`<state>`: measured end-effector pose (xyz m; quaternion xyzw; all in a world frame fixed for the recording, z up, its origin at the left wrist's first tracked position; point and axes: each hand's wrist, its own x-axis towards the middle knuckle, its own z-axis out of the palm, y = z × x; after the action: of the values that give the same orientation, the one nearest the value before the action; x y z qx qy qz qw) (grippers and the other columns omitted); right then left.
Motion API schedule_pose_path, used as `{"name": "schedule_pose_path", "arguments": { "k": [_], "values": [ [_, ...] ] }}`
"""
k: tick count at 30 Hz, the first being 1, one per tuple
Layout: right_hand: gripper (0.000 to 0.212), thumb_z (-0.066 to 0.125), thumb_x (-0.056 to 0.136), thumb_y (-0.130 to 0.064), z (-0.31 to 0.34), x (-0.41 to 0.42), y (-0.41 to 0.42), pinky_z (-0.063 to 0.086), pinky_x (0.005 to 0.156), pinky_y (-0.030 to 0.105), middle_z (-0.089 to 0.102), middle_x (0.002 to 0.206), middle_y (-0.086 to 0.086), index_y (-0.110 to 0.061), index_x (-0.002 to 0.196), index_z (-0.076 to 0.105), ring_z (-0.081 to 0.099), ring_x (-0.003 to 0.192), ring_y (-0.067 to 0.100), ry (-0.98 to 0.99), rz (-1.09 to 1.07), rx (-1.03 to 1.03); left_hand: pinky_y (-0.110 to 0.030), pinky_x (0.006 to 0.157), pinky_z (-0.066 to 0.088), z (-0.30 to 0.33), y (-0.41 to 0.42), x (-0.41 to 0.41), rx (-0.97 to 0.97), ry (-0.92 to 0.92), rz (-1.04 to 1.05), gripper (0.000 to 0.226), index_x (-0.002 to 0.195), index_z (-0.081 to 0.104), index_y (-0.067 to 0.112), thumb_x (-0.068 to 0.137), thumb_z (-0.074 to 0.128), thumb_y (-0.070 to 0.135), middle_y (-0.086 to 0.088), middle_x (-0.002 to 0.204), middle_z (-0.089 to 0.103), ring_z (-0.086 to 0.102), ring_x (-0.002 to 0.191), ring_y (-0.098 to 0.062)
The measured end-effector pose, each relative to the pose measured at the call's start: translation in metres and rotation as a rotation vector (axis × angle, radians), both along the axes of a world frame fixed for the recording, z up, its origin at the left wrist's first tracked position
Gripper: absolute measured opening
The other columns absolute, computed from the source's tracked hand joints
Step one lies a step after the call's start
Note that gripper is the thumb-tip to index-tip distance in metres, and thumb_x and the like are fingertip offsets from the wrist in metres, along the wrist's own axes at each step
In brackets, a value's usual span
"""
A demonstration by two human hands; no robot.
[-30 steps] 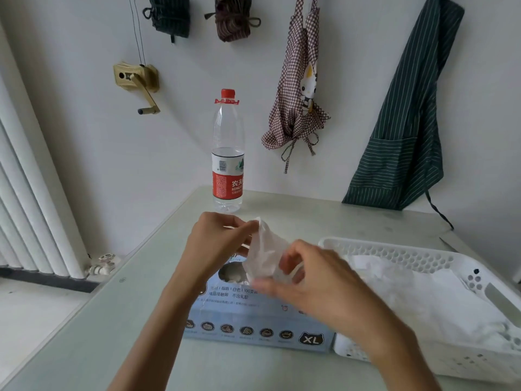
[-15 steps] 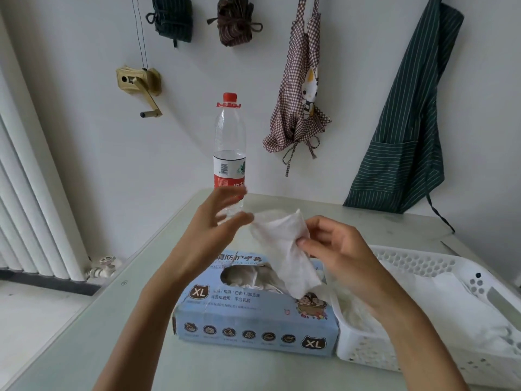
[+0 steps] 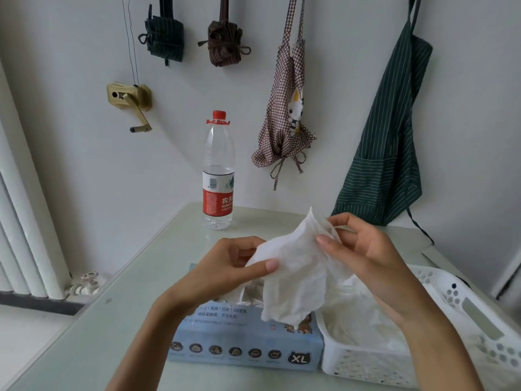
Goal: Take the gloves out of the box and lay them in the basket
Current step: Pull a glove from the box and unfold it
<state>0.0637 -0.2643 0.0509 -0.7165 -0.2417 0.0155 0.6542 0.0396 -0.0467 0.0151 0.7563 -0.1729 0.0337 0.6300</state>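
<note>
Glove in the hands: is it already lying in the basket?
No, the glove hangs above the box, pinched by the left hand and right hand, beside the basket.

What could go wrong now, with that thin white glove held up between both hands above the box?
1. The glove is flimsy and held only at its edges by the left hand and right hand; it might slip back onto the box.
2. More gloves poke from the box opening and could drag out.
3. The basket already holds a loose heap, so this one might slide off.
</note>
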Motion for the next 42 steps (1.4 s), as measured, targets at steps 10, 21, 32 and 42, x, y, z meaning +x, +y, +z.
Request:
{"name": "schedule_pose_path", "arguments": {
  "k": [10,21,32,42],
  "values": [
    [0.023,0.074,0.07,-0.019,0.044,-0.006,-0.044,0.05,0.069,0.019,0.071,0.084,-0.002,-0.015,0.092,0.069,0.065,0.08,0.01,0.08,-0.054,0.056,-0.017,0.072,0.051,0.026,-0.024,0.014,0.065,-0.095,0.026,0.022,0.094,0.071,0.01,0.085,0.061,0.028,-0.001,0.086,0.072,0.064,0.078,-0.011],
    [0.005,0.067,0.087,-0.018,0.069,0.003,-0.111,0.046,0.07,0.011,0.07,0.085,-0.007,-0.022,0.089,0.069,0.064,0.078,0.002,-0.354,-0.615,-0.4,-0.007,0.063,0.045,0.057,-0.076,0.034,0.065,-0.105,0.116,0.017,0.103,0.069,0.006,0.09,0.061,0.012,0.004,0.086,0.071,0.063,0.071,0.007],
    [0.014,0.066,0.087,-0.008,0.073,-0.026,-0.061,0.046,0.054,0.02,0.063,0.073,-0.006,-0.012,0.085,0.053,0.055,0.05,0.009,-0.524,-0.467,-0.095,-0.034,0.072,0.054,0.082,-0.059,0.015,0.203,-0.509,0.819,0.007,0.076,0.069,0.026,0.081,0.071,0.023,0.019,0.075,0.066,0.065,0.072,-0.008],
    [0.018,0.066,0.087,-0.007,0.02,0.003,-0.111,0.049,0.055,0.013,0.073,0.08,-0.009,-0.022,0.082,0.074,0.066,0.069,0.01,-0.201,-0.421,-0.174,-0.026,0.075,0.051,0.062,-0.095,0.074,0.778,-0.278,0.472,0.007,0.084,0.074,0.03,0.083,0.072,0.025,0.011,0.087,0.071,0.066,0.088,-0.009]
  ]
}}
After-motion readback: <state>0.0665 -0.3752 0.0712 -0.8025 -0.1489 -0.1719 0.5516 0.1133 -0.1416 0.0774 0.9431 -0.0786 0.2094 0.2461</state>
